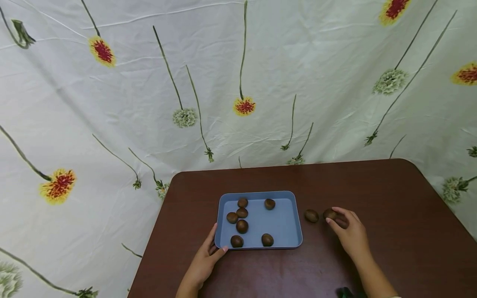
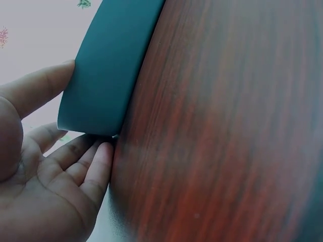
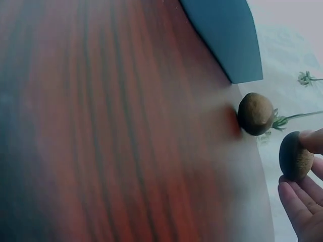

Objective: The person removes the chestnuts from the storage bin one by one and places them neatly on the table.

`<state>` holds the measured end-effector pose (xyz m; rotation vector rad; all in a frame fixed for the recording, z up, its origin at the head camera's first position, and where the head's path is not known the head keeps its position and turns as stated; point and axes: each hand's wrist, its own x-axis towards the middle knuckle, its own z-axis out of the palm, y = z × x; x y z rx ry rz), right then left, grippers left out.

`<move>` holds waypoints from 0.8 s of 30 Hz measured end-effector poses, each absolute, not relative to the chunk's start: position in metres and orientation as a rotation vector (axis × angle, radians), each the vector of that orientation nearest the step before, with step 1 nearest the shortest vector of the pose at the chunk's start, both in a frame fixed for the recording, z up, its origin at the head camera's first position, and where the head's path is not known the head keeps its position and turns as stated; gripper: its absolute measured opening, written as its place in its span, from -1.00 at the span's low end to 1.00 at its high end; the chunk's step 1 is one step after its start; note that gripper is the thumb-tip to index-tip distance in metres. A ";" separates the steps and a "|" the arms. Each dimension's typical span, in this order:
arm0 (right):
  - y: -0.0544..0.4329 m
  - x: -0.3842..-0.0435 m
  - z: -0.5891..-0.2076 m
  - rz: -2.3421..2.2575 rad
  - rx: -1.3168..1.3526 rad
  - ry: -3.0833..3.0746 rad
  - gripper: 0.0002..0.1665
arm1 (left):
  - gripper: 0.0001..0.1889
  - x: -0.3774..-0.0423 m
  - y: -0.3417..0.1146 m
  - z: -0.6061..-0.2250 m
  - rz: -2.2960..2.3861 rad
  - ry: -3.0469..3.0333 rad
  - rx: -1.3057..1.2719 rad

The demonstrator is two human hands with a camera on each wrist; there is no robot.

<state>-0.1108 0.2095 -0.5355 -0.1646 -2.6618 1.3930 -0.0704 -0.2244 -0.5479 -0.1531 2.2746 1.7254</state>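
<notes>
My right hand (image 1: 352,236) pinches a brown kiwi (image 1: 329,213) between thumb and fingertips, right of the tray. The right wrist view shows this held kiwi (image 3: 295,157) at the right edge, partly covered by the thumb. Another kiwi (image 1: 311,215) lies on the table between the held one and the tray. The blue rectangular tray (image 1: 287,223) has several kiwis inside, most in its left half. My left hand (image 1: 203,263) grips its near left corner, thumb at the front edge and fingers along the left side. In the left wrist view, the thumb and fingers (image 2: 98,169) touch the tray wall (image 2: 103,75).
The dark brown table (image 1: 261,273) has rounded far corners. Behind it hangs a white cloth (image 1: 220,49) with printed flowers. A small dark object (image 1: 344,292), too cut off to identify, shows at the bottom edge near the right forearm.
</notes>
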 end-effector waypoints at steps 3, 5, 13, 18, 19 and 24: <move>0.212 -0.115 -0.539 1.408 -0.181 -2.706 -0.41 | -0.09 -0.070 -0.224 -0.547 1.720 2.279 -0.147; 0.214 -0.117 -0.542 1.413 -0.180 -2.728 -0.41 | -0.09 -0.070 -0.224 -0.547 1.716 2.281 -0.146; 0.217 -0.123 -0.548 1.392 -0.207 -2.771 -0.42 | -0.08 -0.071 -0.222 -0.547 1.711 2.275 -0.155; 0.216 -0.125 -0.549 1.366 -0.207 -2.800 -0.42 | -0.09 -0.070 -0.221 -0.548 1.715 2.278 -0.156; 0.215 -0.126 -0.549 1.366 -0.205 -2.800 -0.42 | -0.09 -0.070 -0.221 -0.548 1.715 2.280 -0.158; 0.214 -0.126 -0.548 1.378 -0.204 -2.810 -0.43 | -0.09 -0.069 -0.220 -0.548 1.697 2.288 -0.162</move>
